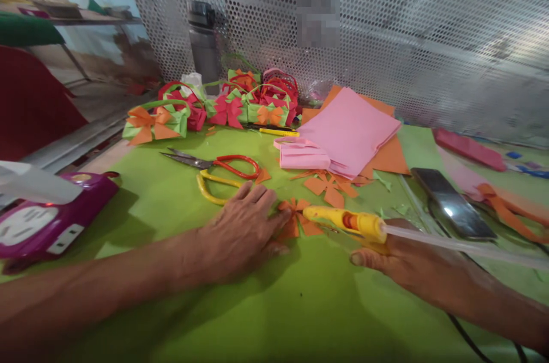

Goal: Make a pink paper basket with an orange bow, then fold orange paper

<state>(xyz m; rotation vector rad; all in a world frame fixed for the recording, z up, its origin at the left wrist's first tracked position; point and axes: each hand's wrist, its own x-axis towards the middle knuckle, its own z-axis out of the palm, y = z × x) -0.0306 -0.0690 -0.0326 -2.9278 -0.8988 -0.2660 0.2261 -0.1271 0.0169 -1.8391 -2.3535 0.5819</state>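
Head view: left hand (242,228), centre of frame, is palm-down with fingers extended and loosely together, fingertips on the edge of an orange paper petal cutout (295,208). Right hand (414,260), right of centre, has its fingers wrapped round a yellow plastic glue gun (362,224) with a translucent stick out its back. Nozzle is at the cutout; can't tell if touching. Red-and-yellow-handled metal scissors (205,163) lie open, left of centre. Pink paper stack (347,128), upper right of centre; black phone (452,203), right. All on the green-covered bench (300,317).
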